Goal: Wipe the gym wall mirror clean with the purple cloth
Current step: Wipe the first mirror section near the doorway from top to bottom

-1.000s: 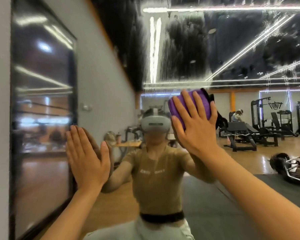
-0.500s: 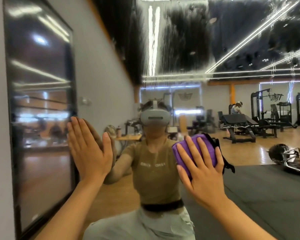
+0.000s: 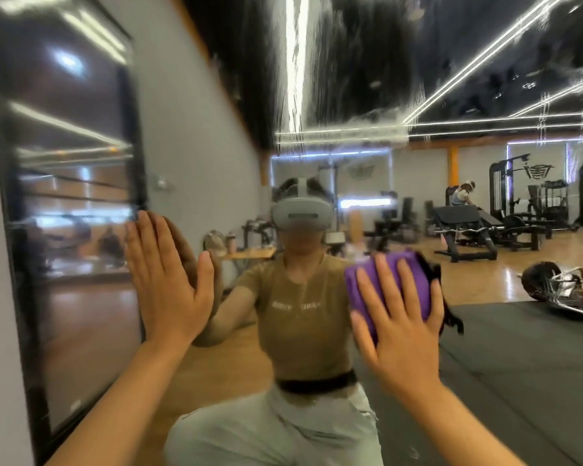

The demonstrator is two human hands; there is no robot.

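1. Two hands are working the mirror [image 3: 485, 348] — right hand [image 3: 399, 326] is pressing the purple cloth [image 3: 389, 287] flat vs. the glass w/ fingers straight and spread, nothing pinched. The cloth is sitting folded under the palm, about chest height in the reflection.
2. The cloth is dropping: a sec ago it was up beside the reflected headset, half a sec ago at upper-chest level, now it is reaching a bit lower and the view is showing it closer.
3. Left hand [image 3: 167, 280] is staying put — flat on the glass near the frame edge [image 3: 17, 264], fingers together and straight, holding nothing, prob. bracing.
4. Meaning for the task: one downward stroke is running through the mid band. The glass here is looking clear, but the upper mirror is still showing streaks and runs of wet residue [image 3: 293, 79], approx. above the reflected ceiling line.
5. Judgement: the lower strip is getting covered; the top is still needing passes, so the job is only partly done.
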